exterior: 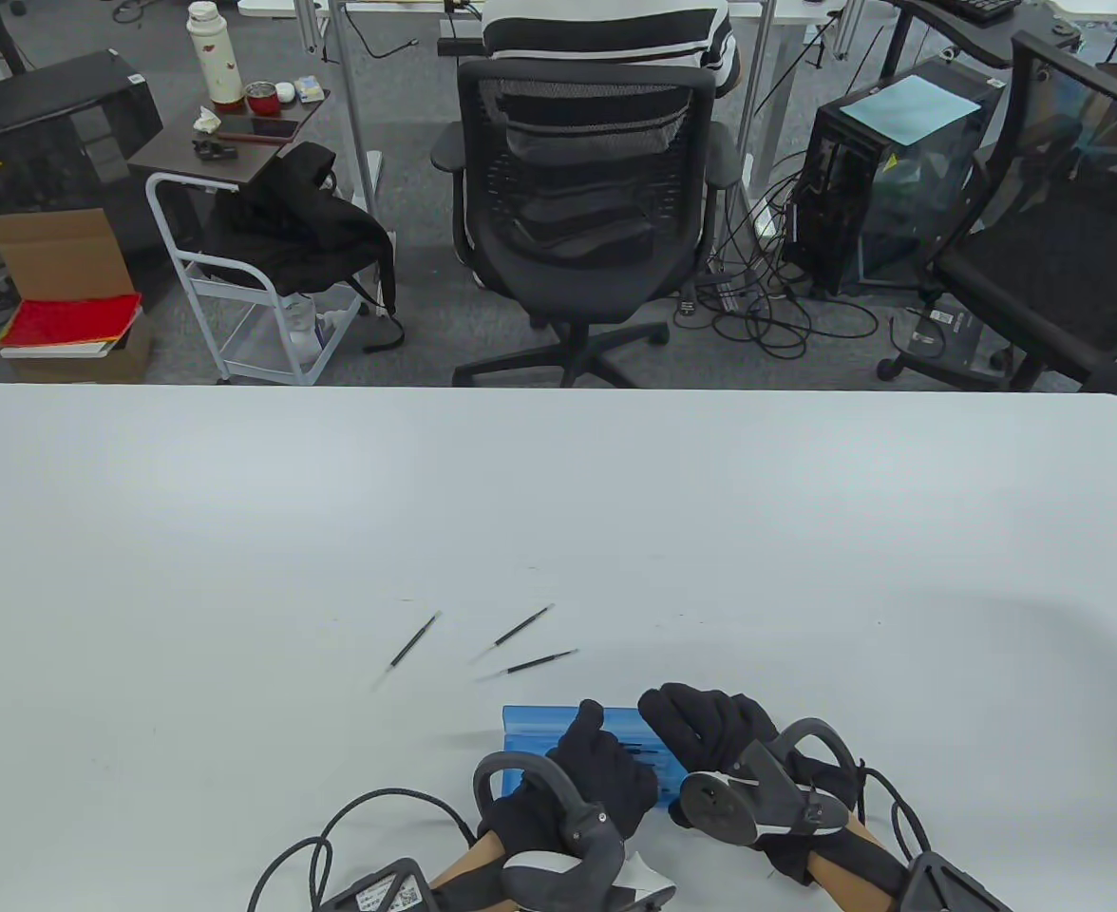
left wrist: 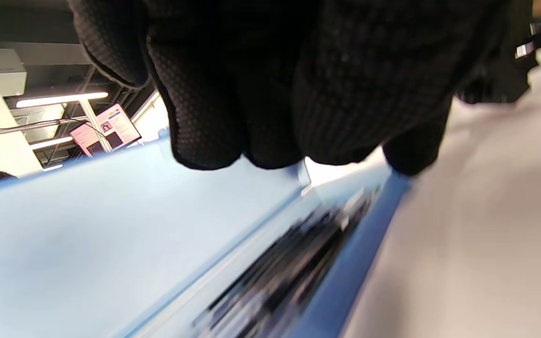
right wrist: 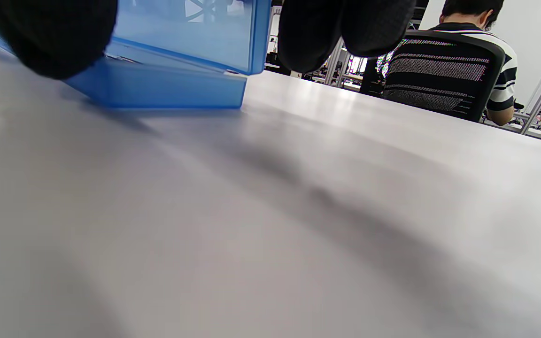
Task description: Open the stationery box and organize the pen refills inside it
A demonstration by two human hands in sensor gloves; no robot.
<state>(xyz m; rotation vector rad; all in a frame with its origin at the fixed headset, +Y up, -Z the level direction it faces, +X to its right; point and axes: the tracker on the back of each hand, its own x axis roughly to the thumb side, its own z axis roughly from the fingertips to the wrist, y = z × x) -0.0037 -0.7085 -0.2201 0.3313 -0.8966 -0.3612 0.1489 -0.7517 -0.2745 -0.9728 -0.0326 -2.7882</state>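
Both hands grasp the blue stationery box (exterior: 558, 736), left hand (exterior: 596, 769) and right hand (exterior: 710, 727) lifting its lid (right wrist: 195, 28) ajar.

Three pen refills (exterior: 511, 646) lie on the desk (exterior: 236, 532) just behind the stationery box (exterior: 544, 727), near its front edge.

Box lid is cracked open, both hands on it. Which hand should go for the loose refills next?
Left, probably. The three refills lie up-left of the blue box, nearer the left hand; the right hand holds the box's right side and can steady it.
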